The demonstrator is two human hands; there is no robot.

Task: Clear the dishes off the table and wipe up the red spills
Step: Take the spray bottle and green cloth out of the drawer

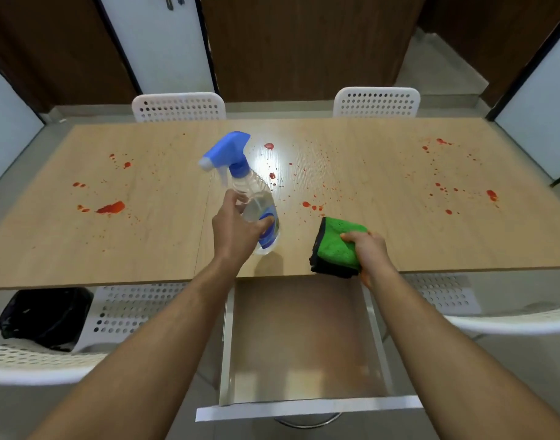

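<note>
Left hand (237, 227) grips the tilted spray bottle (253, 204) low; it could slip. Right hand (367, 252) clutches the cloth (335, 246), which may smear spills (112, 207) across the bench (383, 236)

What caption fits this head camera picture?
Left hand grips a spray bottle, right hand holds a green cloth over the red-spattered table.

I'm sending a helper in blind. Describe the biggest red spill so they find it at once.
Start at the long wooden table. Go to its left part, left of the spray bottle held by the left hand. The biggest red spill is an elongated smear near the front edge; its neighbours are only small dots.
</note>
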